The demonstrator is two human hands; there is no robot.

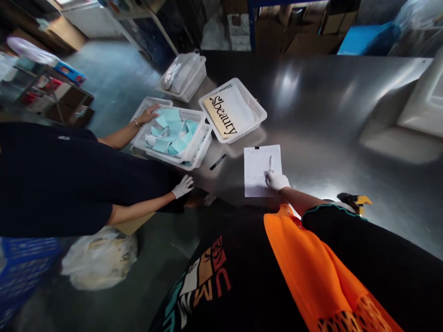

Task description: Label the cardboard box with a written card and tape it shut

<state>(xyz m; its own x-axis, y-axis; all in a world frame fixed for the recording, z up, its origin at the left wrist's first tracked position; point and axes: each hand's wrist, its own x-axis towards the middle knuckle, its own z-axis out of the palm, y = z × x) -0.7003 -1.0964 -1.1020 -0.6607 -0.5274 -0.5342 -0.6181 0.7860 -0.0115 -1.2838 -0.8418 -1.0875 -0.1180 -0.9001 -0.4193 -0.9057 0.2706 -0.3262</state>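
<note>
My right hand (277, 180), in a white glove, is closed around a pen (270, 162). It rests on the lower right of a white paper sheet (254, 166) lying on the metal table. A small black clip (256, 147) sits at the sheet's top edge, and faint writing shows on it. Left of the paper lies a black marker (218, 162). My left hand is out of view.
A co-worker in a dark shirt (69, 180) stands at left, one hand (149, 114) on a white basket (194, 146) of pale green pieces. Behind are a basket (254, 127) with a "beauty" sheet and a white bin (194, 80). A yellow-black object (360, 201) lies right.
</note>
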